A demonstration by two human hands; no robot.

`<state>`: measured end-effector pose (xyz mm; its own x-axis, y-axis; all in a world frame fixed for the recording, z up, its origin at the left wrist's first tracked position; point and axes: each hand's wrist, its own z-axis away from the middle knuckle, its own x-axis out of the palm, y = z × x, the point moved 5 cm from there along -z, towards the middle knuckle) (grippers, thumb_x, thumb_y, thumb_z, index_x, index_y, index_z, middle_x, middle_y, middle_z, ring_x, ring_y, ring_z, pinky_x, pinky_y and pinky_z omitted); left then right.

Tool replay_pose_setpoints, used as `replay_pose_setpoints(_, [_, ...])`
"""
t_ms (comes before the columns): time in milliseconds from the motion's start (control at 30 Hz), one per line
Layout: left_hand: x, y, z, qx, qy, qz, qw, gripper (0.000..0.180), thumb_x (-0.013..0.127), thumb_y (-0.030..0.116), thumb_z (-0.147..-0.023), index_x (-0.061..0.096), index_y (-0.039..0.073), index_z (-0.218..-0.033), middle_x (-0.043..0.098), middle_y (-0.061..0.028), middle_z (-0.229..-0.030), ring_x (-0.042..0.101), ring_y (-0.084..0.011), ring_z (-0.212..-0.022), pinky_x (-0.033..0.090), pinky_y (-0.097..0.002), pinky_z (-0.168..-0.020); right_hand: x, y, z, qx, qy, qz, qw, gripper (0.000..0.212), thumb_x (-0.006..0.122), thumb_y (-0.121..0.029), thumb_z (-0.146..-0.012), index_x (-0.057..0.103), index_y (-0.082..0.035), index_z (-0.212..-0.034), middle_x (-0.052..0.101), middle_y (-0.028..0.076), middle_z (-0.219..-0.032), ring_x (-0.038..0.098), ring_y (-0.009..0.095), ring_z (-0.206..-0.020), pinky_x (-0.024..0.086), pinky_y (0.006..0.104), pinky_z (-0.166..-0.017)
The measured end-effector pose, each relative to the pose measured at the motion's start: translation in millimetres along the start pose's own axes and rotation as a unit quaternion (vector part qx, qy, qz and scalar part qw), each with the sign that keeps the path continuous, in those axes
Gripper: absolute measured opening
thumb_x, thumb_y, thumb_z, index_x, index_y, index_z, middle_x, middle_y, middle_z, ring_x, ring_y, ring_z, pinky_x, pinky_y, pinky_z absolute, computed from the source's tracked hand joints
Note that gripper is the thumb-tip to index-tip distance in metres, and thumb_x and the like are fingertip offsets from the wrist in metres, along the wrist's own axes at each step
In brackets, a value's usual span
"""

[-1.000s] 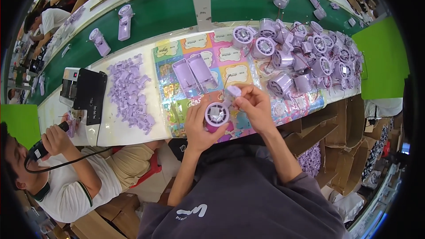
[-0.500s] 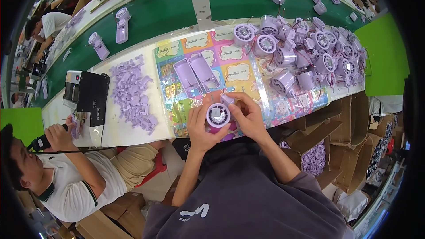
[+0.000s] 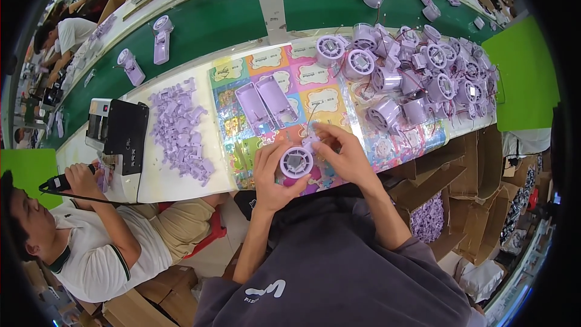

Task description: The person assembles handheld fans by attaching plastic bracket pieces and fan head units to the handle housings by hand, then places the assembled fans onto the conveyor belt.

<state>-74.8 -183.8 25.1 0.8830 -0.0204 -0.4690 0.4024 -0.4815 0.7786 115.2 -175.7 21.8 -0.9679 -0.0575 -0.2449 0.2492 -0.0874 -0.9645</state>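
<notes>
Shirt: loose charcoal-grey cloth T-shirt with a faint purple cast (image 3: 339, 272), softly creased
Chest print: thick, wavy white mark (image 3: 279, 288) with small white lettering (image 3: 254, 298) by its lower left end
Right sleeve: short charcoal-grey cloth sleeve (image 3: 426, 266), wide, its hem near the elbow
Left sleeve: short sleeve of the same charcoal-grey cloth (image 3: 212, 293)
Forearms: slender left forearm (image 3: 249, 248) and right forearm (image 3: 390, 221), uncovered below the hems
Hands: bare left hand (image 3: 273, 178), bare right hand (image 3: 350, 156)
Lower clothing: black cloth (image 3: 315, 211), its cut hidden

A fan (image 3: 296, 163) is held by the left hand (image 3: 270, 174), its neck (image 3: 310, 142) pinched by the right hand (image 3: 346, 155); from it, shells (image 3: 249, 100) are laid at eleven o'clock, more fans (image 3: 414, 82) heaped at two.
</notes>
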Motion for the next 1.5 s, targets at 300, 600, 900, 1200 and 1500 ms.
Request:
replay_pose_setpoints(300, [4, -5, 11, -0.135, -0.013, 0.453, 0.881, 0.056, 0.076, 0.004, -0.078, 0.051, 0.002, -0.128, 0.049, -0.0149, -0.139, 0.060, -0.0253, -0.116, 0.047, -0.0351, -0.100, 13, -16, 16, -0.016, -0.035, -0.008, 0.999, 0.030, 0.067, -0.007, -0.092, 0.063, 0.002, -0.120, 0.067, 0.011, -0.092, 0.063, 0.019, -0.084, 0.050, 0.0299, -0.074])
replay_pose_setpoints(600, [-7, 2, 4, -0.160, 0.032, 0.269, 0.949, 0.016, 0.074, 0.003, -0.084, 0.068, -0.003, -0.097, 0.062, -0.0103, -0.103, 0.061, -0.0186, -0.097, 0.047, -0.0284, -0.085, 27, -44, 27, -0.104, -0.044, 0.000, 0.994, 0.029, 0.067, -0.003, -0.089, 0.063, 0.001, -0.118, 0.061, 0.010, -0.097, 0.055, 0.019, -0.079, 0.046, 0.0300, -0.072])
replay_pose_setpoints(900, [-19, 0, 12, -0.210, 0.030, 0.365, 0.907, 0.012, 0.073, 0.001, -0.084, 0.069, -0.003, -0.094, 0.062, -0.0097, -0.104, 0.060, -0.0173, -0.098, 0.046, -0.0281, -0.087, 31, -54, 25, -0.055, -0.112, -0.056, 0.991, 0.028, 0.069, -0.007, -0.090, 0.065, 0.000, -0.117, 0.061, 0.007, -0.095, 0.053, 0.015, -0.077, 0.045, 0.0280, -0.071])
replay_pose_setpoints(1200, [-19, 22, -7, -0.143, 0.042, 0.399, 0.905, 0.048, 0.057, 0.004, -0.089, 0.052, -0.004, -0.137, 0.049, -0.0145, -0.137, 0.047, -0.0254, -0.130, 0.037, -0.0371, -0.110, 47, -41, 52, -0.079, -0.011, -0.111, 0.991, 0.059, 0.072, -0.018, -0.092, 0.041, -0.001, -0.139, 0.053, 0.014, -0.123, 0.061, 0.020, -0.104, 0.050, 0.0346, -0.090])
replay_pose_setpoints(1500, [-62, -23, -69, 0.022, -0.049, -0.284, 0.957, 0.048, 0.063, -0.001, -0.079, 0.061, 0.004, -0.127, 0.047, -0.0201, -0.143, 0.041, -0.0399, -0.134, 0.033, -0.0489, -0.112, 3, -27, 36, 0.017, 0.041, -0.139, 0.989, 0.062, 0.082, -0.016, -0.080, 0.044, -0.002, -0.127, 0.059, 0.011, -0.113, 0.061, 0.019, -0.101, 0.049, 0.0325, -0.088])
